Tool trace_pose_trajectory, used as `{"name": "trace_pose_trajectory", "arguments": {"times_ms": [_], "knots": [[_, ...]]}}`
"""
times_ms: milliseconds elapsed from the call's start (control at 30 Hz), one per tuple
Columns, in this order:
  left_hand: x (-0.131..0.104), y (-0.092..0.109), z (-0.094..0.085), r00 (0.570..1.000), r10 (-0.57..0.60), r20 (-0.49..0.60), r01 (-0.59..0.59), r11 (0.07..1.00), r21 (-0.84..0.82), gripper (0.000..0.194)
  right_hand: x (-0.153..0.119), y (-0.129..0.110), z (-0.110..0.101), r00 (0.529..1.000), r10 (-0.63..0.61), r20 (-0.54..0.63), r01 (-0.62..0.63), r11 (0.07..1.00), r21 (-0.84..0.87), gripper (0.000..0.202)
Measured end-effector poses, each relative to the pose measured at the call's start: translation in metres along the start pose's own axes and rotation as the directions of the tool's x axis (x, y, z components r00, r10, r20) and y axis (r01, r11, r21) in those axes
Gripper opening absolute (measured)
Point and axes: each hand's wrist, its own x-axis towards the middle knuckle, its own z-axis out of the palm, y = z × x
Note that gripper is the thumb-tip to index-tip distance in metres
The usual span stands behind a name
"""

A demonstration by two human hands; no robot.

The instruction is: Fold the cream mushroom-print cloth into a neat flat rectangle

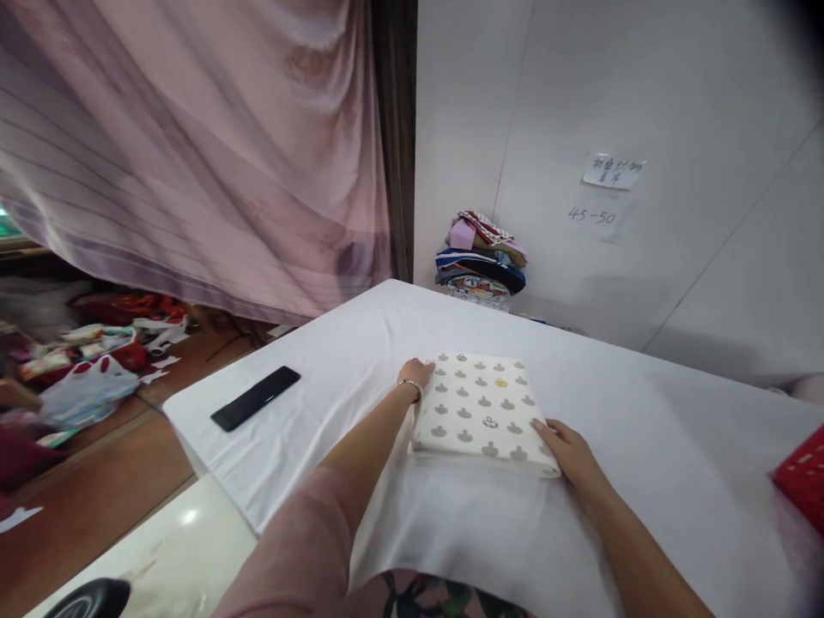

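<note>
On the near side of the folded cloth point(480, 403), leaf-patterned fabric point(438, 598) shows below the hem of the white sheet point(644, 429) that covers the table. Well to the left of the folded cloth, also on its near side, a black rounded object point(93, 599) sits on a pale glossy surface point(186, 532), cut off by the frame. The folded cloth itself lies flat on the white sheet, white with rows of grey motifs and one yellow. At its right edge, toward the near corner, the right hand point(563, 442) grasps it, thumb on top, other fingers hidden. At its left edge, toward the far corner, the left hand point(417, 373) touches it, a bracelet point(412, 385) at the wrist; whether those fingers pinch or merely press, I cannot tell. Left of the folded cloth lies a black flat slab point(256, 398); well to its right, a red object point(804, 476). Beyond it rise a fabric pile point(482, 257) and, farther right, paper notices point(614, 172) on the wall point(695, 112).
</note>
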Motion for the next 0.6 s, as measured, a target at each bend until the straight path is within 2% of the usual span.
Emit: {"name": "trace_pose_trajectory", "arguments": {"times_ms": [233, 367, 600], "knots": [[-0.024, -0.001, -0.006, 0.999, 0.028, 0.025, -0.028, 0.999, -0.022, 0.043, 0.004, 0.004, -0.001, 1.0, -0.019, -0.014, 0.018, 1.0, -0.023, 0.047], [-0.033, -0.006, -0.008, 0.999, 0.019, 0.043, -0.017, 0.999, -0.038, 0.036, 0.004, 0.004, -0.002, 1.0, -0.018, 0.001, 0.018, 1.0, -0.02, 0.048], [-0.036, -0.008, -0.005, 1.0, 0.004, 0.02, -0.004, 1.0, -0.031, 0.029, 0.004, 0.005, -0.002, 1.0, -0.023, 0.016, 0.024, 0.998, -0.055, 0.05]]}}
